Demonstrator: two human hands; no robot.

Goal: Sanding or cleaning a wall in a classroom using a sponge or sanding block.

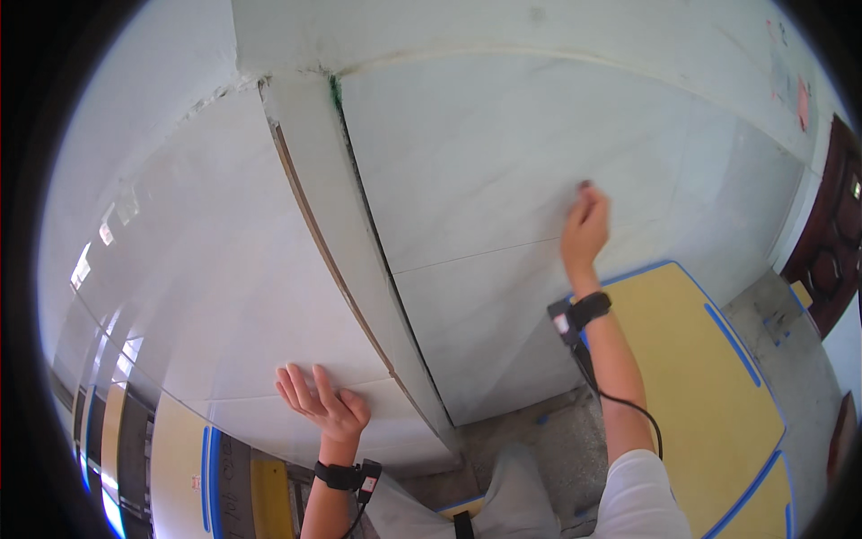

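My left hand [325, 404] is open, its fingers spread over the glossy white wall tiles [206, 260] on the left, seemingly resting on them. Higher up and to the right, my right hand [585, 232] is closed in a pinch. A small dark brown thing [586, 185] pokes out at its fingertips, too small and blurred to name. That hand is in front of the pale marbled wall panel [503, 171], just above a thin horizontal seam; whether it touches the surface I cannot tell. Both wrists carry black straps with small boxes and cables.
A wall corner post [337, 225] with a brown strip and a dark gap divides the two wall faces. Yellow desks with blue edging [700, 359] stand at the right, another yellow desk [178, 458] at lower left. A dark brown door [831, 234] is at far right.
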